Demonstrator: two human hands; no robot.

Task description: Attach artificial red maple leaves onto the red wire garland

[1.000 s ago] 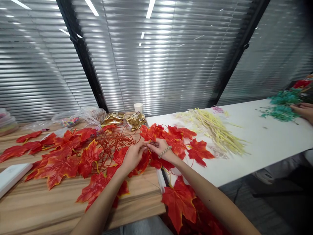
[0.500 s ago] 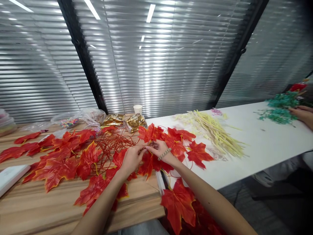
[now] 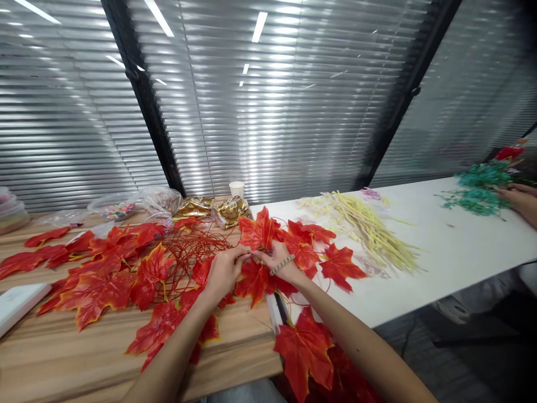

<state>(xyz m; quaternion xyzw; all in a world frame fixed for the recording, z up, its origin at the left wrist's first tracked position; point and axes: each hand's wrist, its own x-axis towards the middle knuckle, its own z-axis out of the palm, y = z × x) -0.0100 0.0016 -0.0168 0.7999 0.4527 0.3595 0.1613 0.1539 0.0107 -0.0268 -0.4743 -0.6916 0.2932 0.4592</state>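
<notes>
My left hand [image 3: 226,270] and my right hand [image 3: 279,262], a beaded bracelet on its wrist, meet fingertip to fingertip over the seam between two tables. Both are closed in a pinch; what lies between the fingertips is too small to make out. A red maple leaf [image 3: 257,229] stands up just behind the fingers. Another red leaf [image 3: 253,281] hangs below them. More red leaves [image 3: 342,266] spread to the right, and one large leaf [image 3: 305,350] hangs over the front edge. Tangled red cord [image 3: 195,249] lies left of my left hand.
Red leaves [image 3: 96,285] cover much of the wooden table [image 3: 54,364]. Gold packets [image 3: 232,210], a paper cup [image 3: 237,188] and a bead tub [image 3: 119,210] stand behind. Yellow stems [image 3: 369,229] lie on the white table [image 3: 453,252]. At far right, another person's hand [image 3: 520,201] holds teal flowers [image 3: 476,198].
The red leaf behind my fingers has turned and shows more of its face. My hands stay together, with the fingers slightly shifted.
</notes>
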